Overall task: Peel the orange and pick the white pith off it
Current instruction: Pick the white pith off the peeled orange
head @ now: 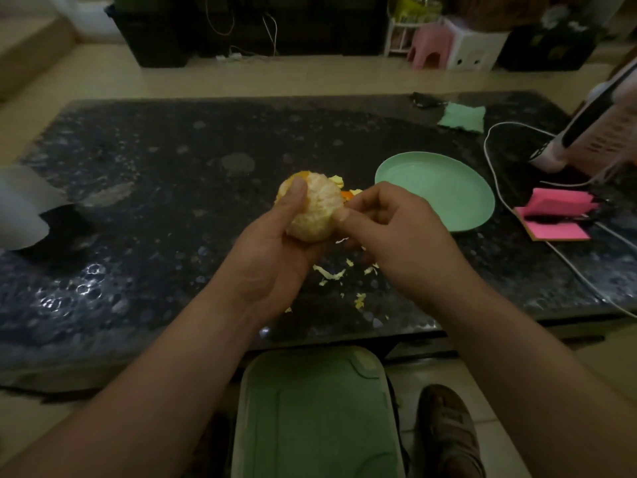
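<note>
At the left edge of the frame a white, sheet-like thing (pixel 20 208) lies on the dark speckled table (pixel 138 201). The left forearm comes up from the lower left corner to the middle of the frame. There the left hand (pixel 272 250) cups the orange (pixel 315 210) from below, fingers curled under it and the thumb laid up over its near left side.

The orange is held above the table at the frame's centre. It is mostly bare, pale with pith, with a bit of orange rind showing at its top left. Scraps of peel (pixel 331 272) lie scattered on the table beneath and just behind the hands.

The right forearm rises from the lower right. The right hand (pixel 396 232) has its fingers curled in, and its thumb and forefinger pinch at the orange's right side; what is between them is too small to tell.

Right of the hands sits a green plate (pixel 437 191). A green cloth (pixel 462 117) is further up, and a white cable (pixel 496 188) and pink notepads (pixel 555 215) are near the right edge.
</note>
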### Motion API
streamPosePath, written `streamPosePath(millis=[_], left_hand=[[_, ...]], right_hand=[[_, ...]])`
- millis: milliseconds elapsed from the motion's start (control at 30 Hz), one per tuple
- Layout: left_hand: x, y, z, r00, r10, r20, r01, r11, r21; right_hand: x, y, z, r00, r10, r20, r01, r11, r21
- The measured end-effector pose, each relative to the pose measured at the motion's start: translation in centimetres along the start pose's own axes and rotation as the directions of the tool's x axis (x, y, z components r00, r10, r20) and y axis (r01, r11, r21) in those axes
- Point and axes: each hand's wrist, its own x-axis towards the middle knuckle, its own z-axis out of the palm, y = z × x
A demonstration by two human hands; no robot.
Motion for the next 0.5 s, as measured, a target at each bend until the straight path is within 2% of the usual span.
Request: streamPosePath(millis=[200, 333, 500], left_hand=[[-0.3, -0.3, 0.0, 0.999, 0.016, 0.05, -0.024, 0.985, 0.169], [0.1, -0.8, -0.5, 0.998, 0.057, 0.012, -0.058, 0.954, 0.293], [0.6, -1.2, -1.0, 0.997, 0.065, -0.034, -0.05, 0.942, 0.332]], right_hand=[[-1.0, -0.1, -0.4, 0.996, -0.08, -0.038, 0.079, 0.997, -0.022], [-1.3, -0.2, -0.4, 0.99, -0.137, -0.039, 0.133, 0.986, -0.102], [-1.0, 0.2, -0.4, 0.982, -0.186, -0.021, 0.178, 0.965, -0.191]])
